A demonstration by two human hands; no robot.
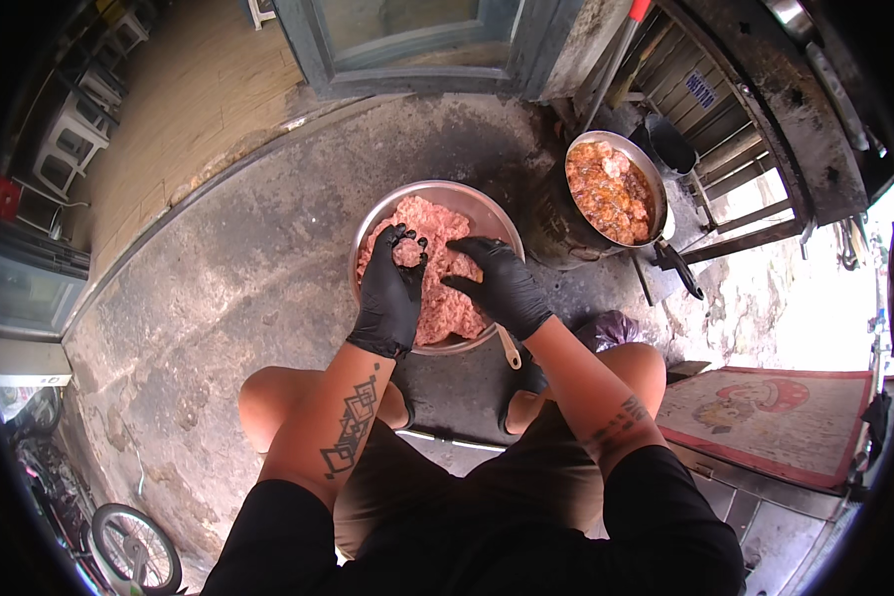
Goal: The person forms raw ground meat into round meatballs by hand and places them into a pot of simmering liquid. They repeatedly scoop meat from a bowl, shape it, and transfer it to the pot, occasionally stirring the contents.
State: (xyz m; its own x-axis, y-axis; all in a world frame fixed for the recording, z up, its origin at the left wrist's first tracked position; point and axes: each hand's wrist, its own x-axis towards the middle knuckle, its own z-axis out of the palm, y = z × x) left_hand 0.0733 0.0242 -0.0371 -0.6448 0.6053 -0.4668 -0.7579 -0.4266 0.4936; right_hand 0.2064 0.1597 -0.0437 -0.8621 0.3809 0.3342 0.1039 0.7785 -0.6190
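Observation:
A wide stainless steel bowl [433,186] sits on the ground in front of my knees, heaped with pink ground meat [451,316]. My left hand [389,290], in a black glove, cups a small rounded lump of the meat [407,254] above the left part of the heap. Opposite it, my right hand [508,287], gloved in black too, hovers over the bowl's right side with thumb and fingers spread around a bit of meat. Whether its fingertips touch the meat is hard to tell. A pale utensil handle [509,350] sticks out past the bowl's lower right rim.
At the right, a tall dark pot [566,231] supports a pan [617,136] of meat pieces in reddish-brown liquid; its black handle [682,274] juts out. A purple plastic bag [615,328] lies by my right knee. A blue-framed glass door [417,74] stands ahead.

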